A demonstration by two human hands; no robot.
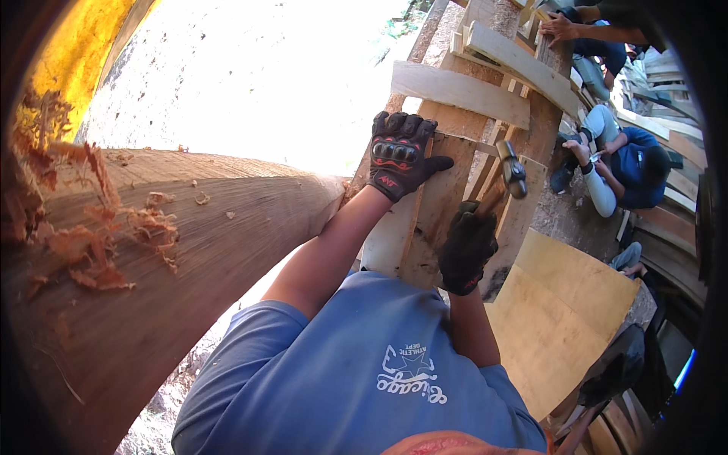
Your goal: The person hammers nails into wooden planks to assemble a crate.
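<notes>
My left hand point(400, 154), in a black glove with hard knuckle guards, is at the outer edge of the woodwork. Its fingers bend over the edge of a wooden plank point(447, 186), and its thumb lies out to the right across the wood; the fingertips are partly hidden. In a matching black glove, my right hand point(467, 250) is closed round the handle of a claw hammer point(514, 171). The hammer's metal head is raised over the planks, to the right of my left hand. I cannot make out a nail.
A thick timber beam point(197, 205) with curled wood shavings point(87, 216) runs along the left. Loose boards point(462, 92) lie crosswise ahead. A plywood sheet point(565, 303) lies at my right. Beyond it a person in dark blue point(641, 171) sits low, and another person's hand point(559, 29) touches the wood at the far right.
</notes>
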